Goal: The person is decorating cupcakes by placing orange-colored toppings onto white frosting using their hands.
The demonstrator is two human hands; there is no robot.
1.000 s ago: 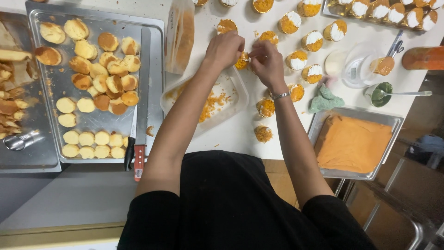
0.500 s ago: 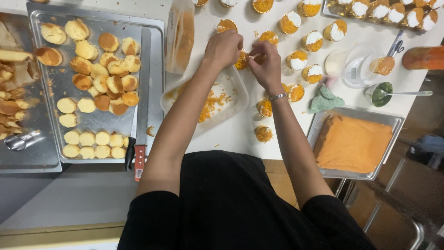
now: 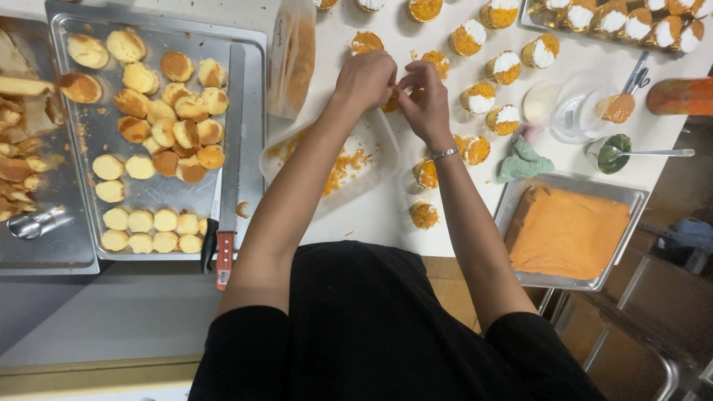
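My left hand (image 3: 366,80) and my right hand (image 3: 425,98) meet over the white table, fingers pinched together on a small orange-crumbed cake (image 3: 391,102) between them. Just below them lies a clear plastic tray (image 3: 369,174) with loose orange crumbs inside. Several small round cakes, some orange-coated (image 3: 425,214), some white-topped (image 3: 478,96), stand on the table around my right hand. A silver bracelet (image 3: 444,154) circles my right wrist.
A metal baking tray (image 3: 252,111) at left holds several plain round sponge discs (image 3: 167,122), with a long red-handled knife (image 3: 227,178) along its right side. A pan of orange sponge sheet (image 3: 568,230) sits at right. A green cloth (image 3: 523,160), a scale with cup (image 3: 575,111) and a bowl with a spoon (image 3: 616,154) lie beyond.
My hands have stayed together over the same spot, with only small finger movements on the little cake.
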